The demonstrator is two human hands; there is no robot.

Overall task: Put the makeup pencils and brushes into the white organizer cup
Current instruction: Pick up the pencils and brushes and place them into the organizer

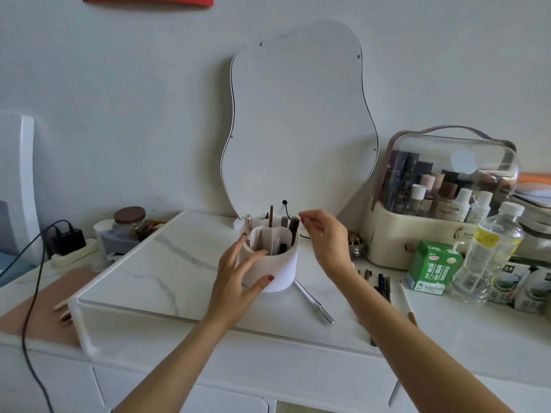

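left hand (243,269) steadies white organizer cup (275,263), fingers spread on its wall | right hand (326,241) above rim, empty, fingers loose | pencils (378,281) on desk (185,275), right of cup, nearer right hand, pointing away

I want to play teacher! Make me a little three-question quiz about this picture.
1. True or false: the left hand rests on the side of the white cup.
2. Which stands beside the clear bottle? A) a green carton B) a red mug C) a blue bowl
3. Fill in: some pencils lie on the desk to the ____ of the cup.

Key:
1. True; its fingers lie against the cup's wall.
2. A, the green carton.
3. Right. The right hand is above them, near the cup's rim, holding nothing that shows. A silver pen lies in front of the cup too.
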